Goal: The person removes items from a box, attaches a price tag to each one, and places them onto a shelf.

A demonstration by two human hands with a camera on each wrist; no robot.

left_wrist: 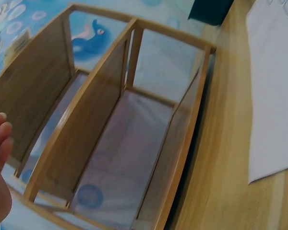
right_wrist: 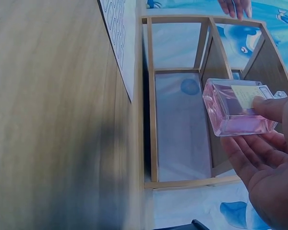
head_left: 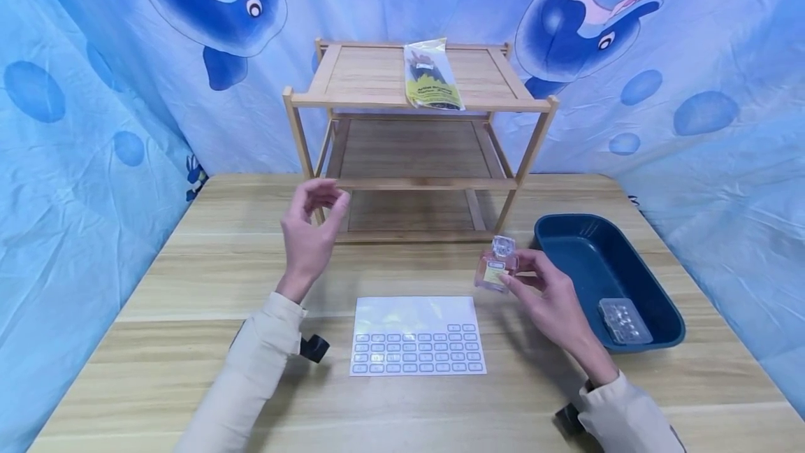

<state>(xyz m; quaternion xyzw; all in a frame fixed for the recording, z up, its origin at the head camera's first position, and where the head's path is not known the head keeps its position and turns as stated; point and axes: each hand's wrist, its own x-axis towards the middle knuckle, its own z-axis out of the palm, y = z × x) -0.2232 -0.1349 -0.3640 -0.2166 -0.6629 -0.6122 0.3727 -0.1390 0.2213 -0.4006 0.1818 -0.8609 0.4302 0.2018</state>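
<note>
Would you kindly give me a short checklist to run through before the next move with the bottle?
1. Bottle securely held: ok; the right hand pinches it, thumb on its yellow label.
2. Left hand free: ok; nothing shows in it.
3. Writing on the bottle's small outlined sticker readable: cannot tell; too small.
4. Sticker sheet lying on the table: ok.
5. Top board of the shelf free of items: not ok; a packet lies there.
6. Bin empty: not ok; a clear box sits inside.
</note>
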